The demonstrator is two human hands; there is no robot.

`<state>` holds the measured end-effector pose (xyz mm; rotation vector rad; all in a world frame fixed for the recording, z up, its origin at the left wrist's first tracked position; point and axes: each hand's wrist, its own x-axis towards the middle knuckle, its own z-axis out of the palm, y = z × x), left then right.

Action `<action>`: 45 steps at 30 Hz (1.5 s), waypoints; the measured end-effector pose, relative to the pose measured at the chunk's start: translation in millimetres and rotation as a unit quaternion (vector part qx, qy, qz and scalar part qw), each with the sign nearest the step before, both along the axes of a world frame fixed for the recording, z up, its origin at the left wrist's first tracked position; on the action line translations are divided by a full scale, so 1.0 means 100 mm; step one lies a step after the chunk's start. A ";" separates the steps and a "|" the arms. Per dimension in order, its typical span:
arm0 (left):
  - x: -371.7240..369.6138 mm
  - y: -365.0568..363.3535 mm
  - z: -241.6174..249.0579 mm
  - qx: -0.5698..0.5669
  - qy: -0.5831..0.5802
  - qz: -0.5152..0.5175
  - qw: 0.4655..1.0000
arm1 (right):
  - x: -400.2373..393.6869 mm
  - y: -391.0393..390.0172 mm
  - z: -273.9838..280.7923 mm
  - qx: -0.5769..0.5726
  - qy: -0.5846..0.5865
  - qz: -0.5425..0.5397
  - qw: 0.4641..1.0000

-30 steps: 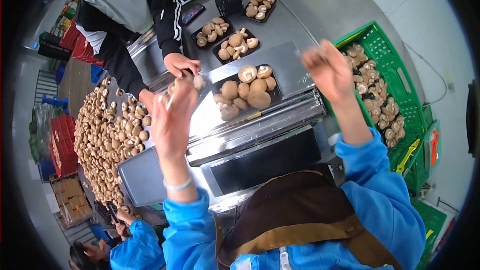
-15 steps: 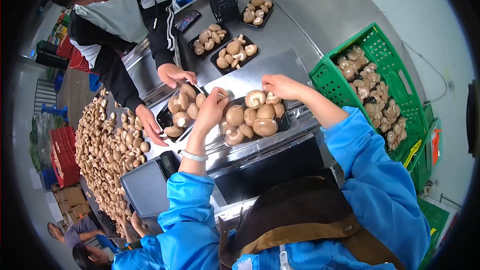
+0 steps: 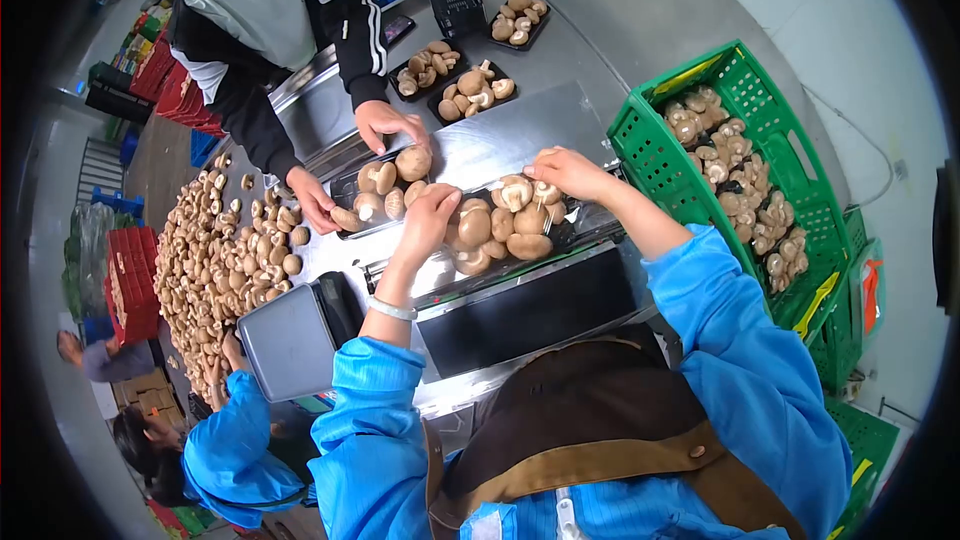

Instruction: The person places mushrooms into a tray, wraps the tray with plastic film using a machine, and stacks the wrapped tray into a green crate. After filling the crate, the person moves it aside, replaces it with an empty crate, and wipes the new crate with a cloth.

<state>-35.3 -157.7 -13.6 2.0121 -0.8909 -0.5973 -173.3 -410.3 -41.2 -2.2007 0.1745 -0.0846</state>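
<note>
My left hand (image 3: 430,223) is closed in a pinch at the left side of a tray of shiitake mushrooms (image 3: 503,225). My right hand (image 3: 572,175) pinches at the far right corner of the same tray. Glossy clear plastic film (image 3: 562,220) appears to lie over the mushrooms, with its edges between my fingertips; it is hard to see. The brown caps and pale stems show through. Just beyond my left hand, another person's hands (image 3: 390,123) are at a second tray of mushrooms (image 3: 375,190).
Filled black trays (image 3: 475,92) stand on the steel table (image 3: 570,50) behind. A green crate (image 3: 625,135) of packed mushrooms is at the right. Loose mushrooms (image 3: 225,260) are heaped left, near a grey scale plate (image 3: 288,345). A co-worker in blue (image 3: 240,450) is at lower left.
The other person's hands and second tray have shifted right, closer to my left hand. The blue-sleeved co-worker has come further into view. My hands keep nearly the same pinching pose.
</note>
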 end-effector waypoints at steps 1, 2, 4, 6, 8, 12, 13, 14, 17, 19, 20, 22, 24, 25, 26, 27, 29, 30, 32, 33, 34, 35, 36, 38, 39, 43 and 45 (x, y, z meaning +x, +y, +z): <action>-0.05 0.02 0.09 0.023 0.006 0.006 1.000 | -0.04 0.05 -0.02 -0.010 -0.063 -0.006 0.998; -0.09 0.03 0.15 0.047 0.012 0.011 0.999 | -0.08 0.08 -0.04 -0.019 -0.126 -0.012 0.992; -0.18 0.07 0.20 0.028 0.089 0.046 0.995 | -0.15 0.10 0.01 -0.003 -0.058 -0.028 0.998; -0.21 0.09 0.17 0.005 0.150 0.065 0.986 | -0.21 0.14 0.25 0.041 0.063 -0.044 0.996; -0.15 0.13 0.04 -0.021 0.193 0.076 0.978 | -0.32 0.14 0.22 0.072 0.006 -0.060 0.996; -0.08 0.18 -0.39 -0.053 0.063 0.035 0.996 | -0.48 0.20 0.02 0.086 -0.094 -0.084 0.988; -0.02 0.19 -0.50 -0.033 -0.104 -0.016 0.994 | -0.47 0.26 0.16 0.080 -0.068 -0.095 0.990; -0.19 0.14 -0.04 -0.003 -0.013 0.060 0.998 | -0.41 0.20 -0.04 0.099 -0.113 -0.089 0.985; -0.26 0.19 0.18 -0.039 -0.113 0.094 0.988 | -0.31 0.33 0.28 0.180 -0.091 -0.159 0.966; -0.44 0.20 0.52 -0.088 -0.051 0.110 0.989 | -0.36 0.41 0.48 0.311 -0.089 -0.189 0.927; -0.51 0.22 0.70 -0.075 -0.040 0.120 0.989 | -0.42 0.44 0.67 0.348 -0.074 -0.176 0.918; -0.65 0.38 0.97 -0.060 0.000 0.103 0.993 | -0.56 0.56 1.09 0.415 -0.047 -0.154 0.895; -0.92 0.55 1.14 -0.034 0.060 0.104 0.992 | -0.81 0.65 1.21 0.417 -0.004 -0.177 0.892; -1.04 0.65 1.02 -0.032 0.110 0.088 0.990 | -0.97 0.75 1.24 0.412 0.020 -0.204 0.888; -1.24 0.74 1.08 -0.016 0.136 0.084 0.987 | -1.15 0.82 1.22 0.407 0.046 -0.232 0.882; -1.38 0.82 0.98 0.000 0.132 0.085 0.988 | -1.34 0.78 0.96 0.347 0.058 -0.197 0.915; -1.56 0.90 0.55 0.047 0.123 0.106 0.986 | -1.61 0.82 0.49 0.197 0.090 -0.126 0.968; -1.61 0.92 0.27 0.080 0.120 0.127 0.981 | -1.71 0.91 0.11 0.170 0.047 -0.153 0.972; -1.69 0.93 -0.21 0.061 0.033 0.145 0.987 | -1.79 1.05 -0.13 0.114 0.066 -0.177 0.975; -1.72 0.90 -0.26 0.087 0.017 0.153 0.984 | -1.84 1.06 -0.35 0.161 0.100 -0.219 0.957; -1.70 0.87 -0.30 0.112 0.001 0.156 0.981 | -1.85 1.10 -0.41 0.207 0.056 -0.260 0.941; -1.70 0.89 -0.43 0.108 -0.024 0.161 0.981 | -1.89 1.06 -0.52 0.345 0.109 -0.285 0.888; -1.72 0.95 -0.55 0.105 -0.048 0.166 0.979 | -1.89 1.10 -0.36 0.264 0.116 -0.292 0.912; -1.81 1.02 -0.48 0.063 -0.066 0.228 0.969 | -1.95 1.17 -0.19 0.350 0.138 -0.300 0.877; -1.86 1.12 -0.54 0.016 -0.033 0.250 0.967 | -2.03 1.20 -0.27 0.356 0.083 -0.270 0.891; -2.09 1.32 -0.69 -0.105 0.100 0.257 0.956 | -2.13 1.41 -0.45 0.308 -0.004 -0.302 0.902; -2.06 1.31 -0.70 -0.130 0.117 0.276 0.945 | -2.05 1.55 -0.48 0.248 -0.045 -0.358 0.899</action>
